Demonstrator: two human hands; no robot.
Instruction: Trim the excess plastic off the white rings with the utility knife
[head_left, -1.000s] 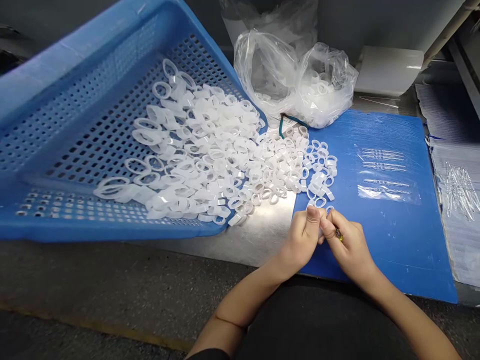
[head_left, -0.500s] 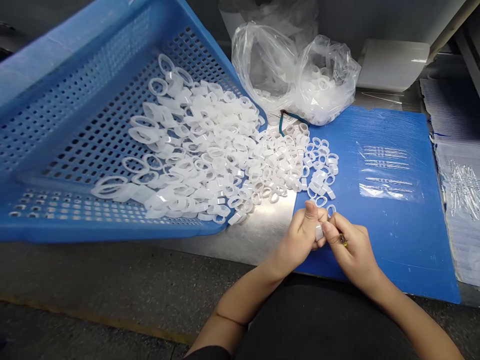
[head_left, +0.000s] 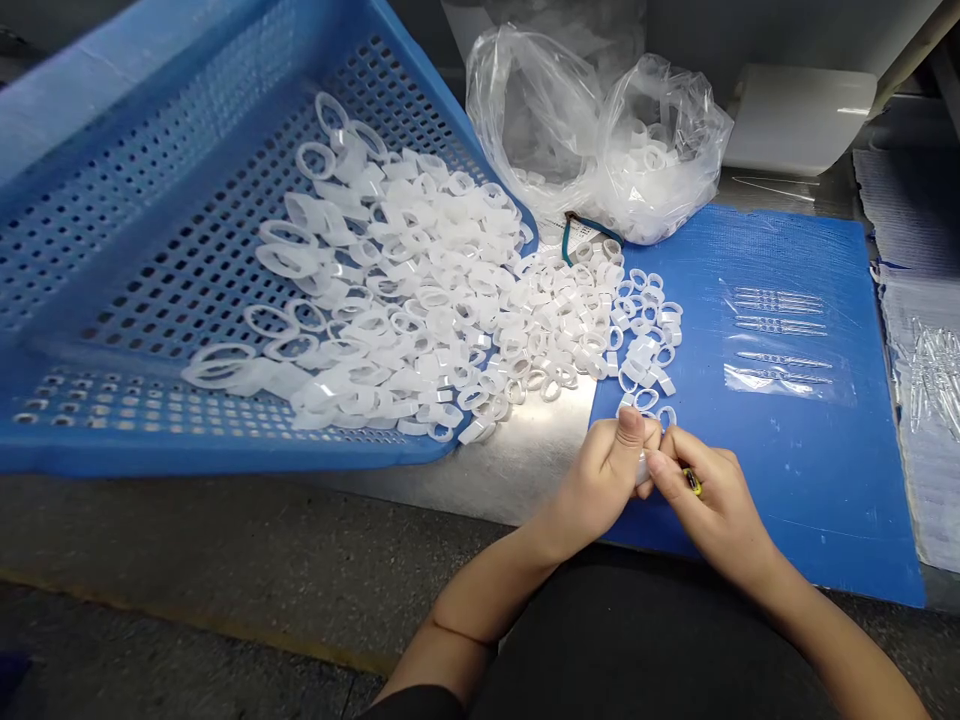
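Observation:
Above the front edge of the blue mat (head_left: 787,480), my two hands meet. My left hand (head_left: 611,470) is closed around a white plastic ring (head_left: 642,468), its thumb raised; fingers cover most of the ring. My right hand (head_left: 709,495) pinches at the same ring from the other side. A thin yellow-and-black tool (head_left: 691,482) shows between the right fingers; its working end is hidden, so its kind is unclear. Just beyond my fingertips lie loose white rings (head_left: 645,350), joining a larger pile (head_left: 555,310) on the left.
A tilted blue perforated basket (head_left: 225,455) spills many rings onto the metal tabletop (head_left: 517,480). Behind stand clear plastic bags (head_left: 660,190) with rings inside. Clear packets of slim pointed pieces (head_left: 784,340) lie on the mat, with more slim pieces (head_left: 934,375) at far right.
The view has shifted slightly. Both hands stay together at the ring, which is now more covered by the fingers. The pile and basket look unchanged.

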